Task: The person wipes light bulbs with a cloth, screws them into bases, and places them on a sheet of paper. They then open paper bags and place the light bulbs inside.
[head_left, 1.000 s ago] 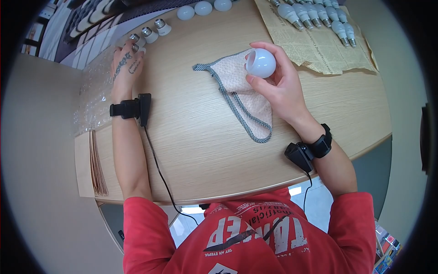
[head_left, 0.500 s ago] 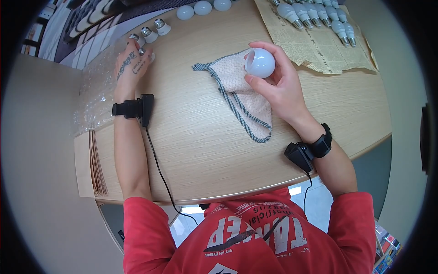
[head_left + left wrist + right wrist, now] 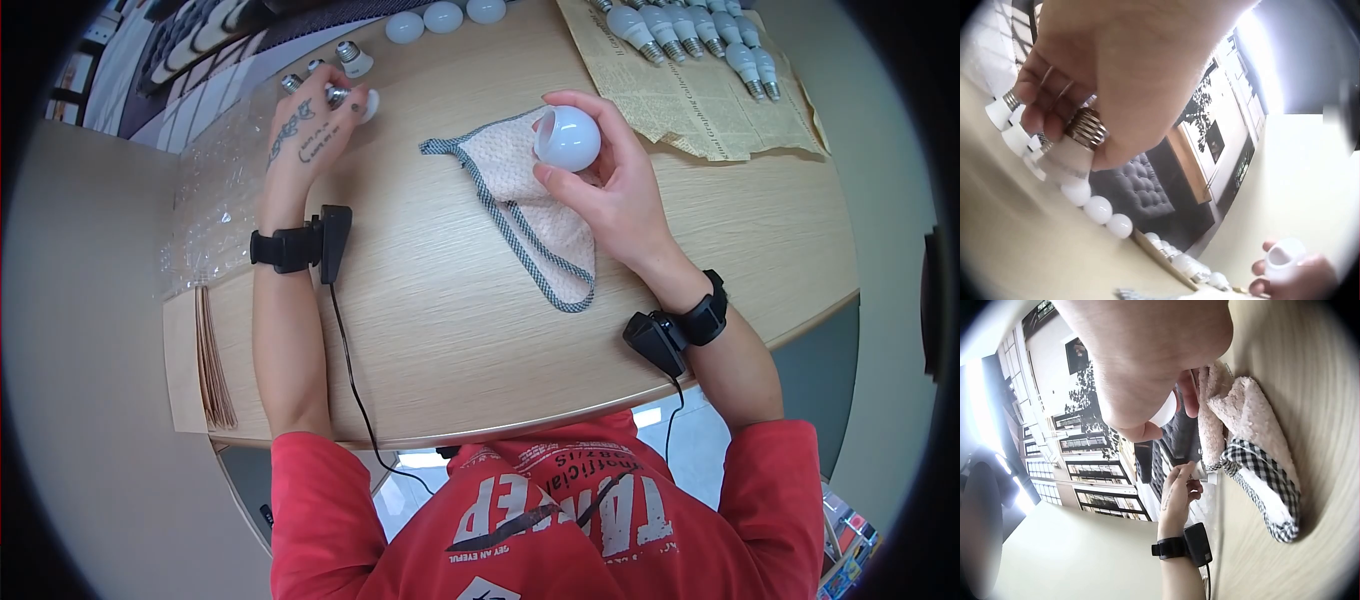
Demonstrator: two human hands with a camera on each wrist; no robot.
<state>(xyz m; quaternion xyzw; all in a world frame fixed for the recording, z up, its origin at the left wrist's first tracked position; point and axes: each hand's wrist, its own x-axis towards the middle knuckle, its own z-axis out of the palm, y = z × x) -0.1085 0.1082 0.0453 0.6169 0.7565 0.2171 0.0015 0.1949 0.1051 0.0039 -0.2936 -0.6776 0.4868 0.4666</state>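
In the head view the right hand (image 3: 622,190) grips a white hollow bulb cover (image 3: 568,138) by its sides, its opening turned left, above a pink cloth (image 3: 515,165) with a checked edge. The left hand (image 3: 312,130) pinches a bulb base (image 3: 371,105) by its metal screw end; in the left wrist view the base's white body (image 3: 1063,164) hangs below the thumb and fingers. Other bulb bases (image 3: 353,60) stand just beyond the left hand, partly hidden by it. In the right wrist view the cover (image 3: 1165,411) is mostly hidden by the right hand.
Three white covers (image 3: 443,17) sit at the table's far edge. Several whole bulbs (image 3: 655,38) lie on printed paper (image 3: 700,115) at the far right. Bubble wrap (image 3: 205,215) and a brown paper stack (image 3: 185,360) are at the left.
The left hand has moved right and slightly away from the bubble wrap, bringing the bulb base with it out of the group. The right hand with the cover has barely moved.
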